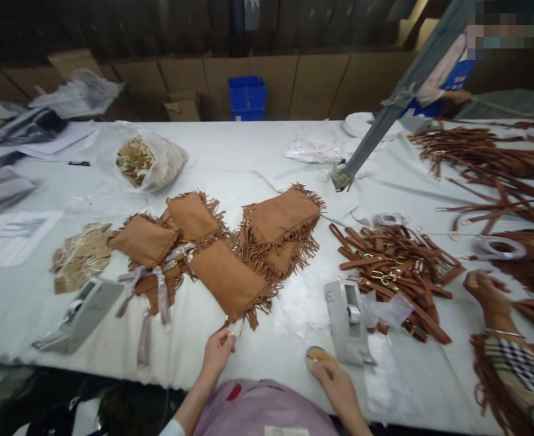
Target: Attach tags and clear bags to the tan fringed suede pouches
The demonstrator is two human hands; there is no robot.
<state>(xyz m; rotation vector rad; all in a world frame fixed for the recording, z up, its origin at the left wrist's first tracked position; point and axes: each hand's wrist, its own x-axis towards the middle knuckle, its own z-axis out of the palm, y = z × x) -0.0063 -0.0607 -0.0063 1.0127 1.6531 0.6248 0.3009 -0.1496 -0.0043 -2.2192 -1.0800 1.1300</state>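
My left hand (218,351) is pinched on a small pale piece at the near corner of a brown fringed suede bag (229,280). More fringed bags (280,218) lie fanned out behind it on the white table (230,151). Near the table's front edge, my right hand (335,376) is closed around a small tan oval object (318,353). A grey tape dispenser (346,321) stands just right of that hand.
A heap of brown leather straps (394,266) lies to the right. Another person's hand (487,293) with a plaid sleeve works at the far right. A second grey dispenser (83,315), tan tags (80,254) and a plastic bag (151,160) sit to the left. A blue bin (247,97) is behind.
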